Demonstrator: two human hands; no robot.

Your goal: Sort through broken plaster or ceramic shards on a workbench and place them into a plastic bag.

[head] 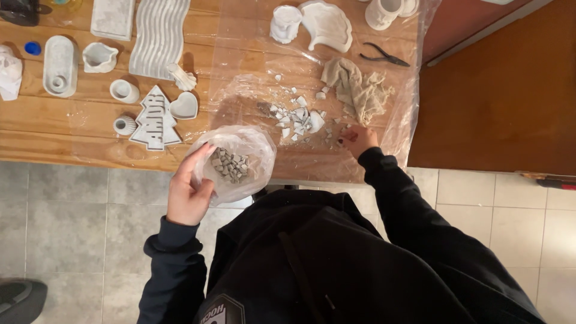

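My left hand (189,195) grips a clear plastic bag (237,159) by its rim, fingers curled, mouth open, just off the worktop's near edge; grey-white shards already inside. Right hand (358,140) is down on the plastic sheet (240,54) near that edge, fingertips bunched, probably pinching a chip, hard to tell. Main shard pile (297,117) sits between the hands, rag (357,90) behind it, pliers (384,56) toward the far edge. I'd keep the bag mouth wide and below the edge, and lift small pinches, not sweep: the edges look sharp.
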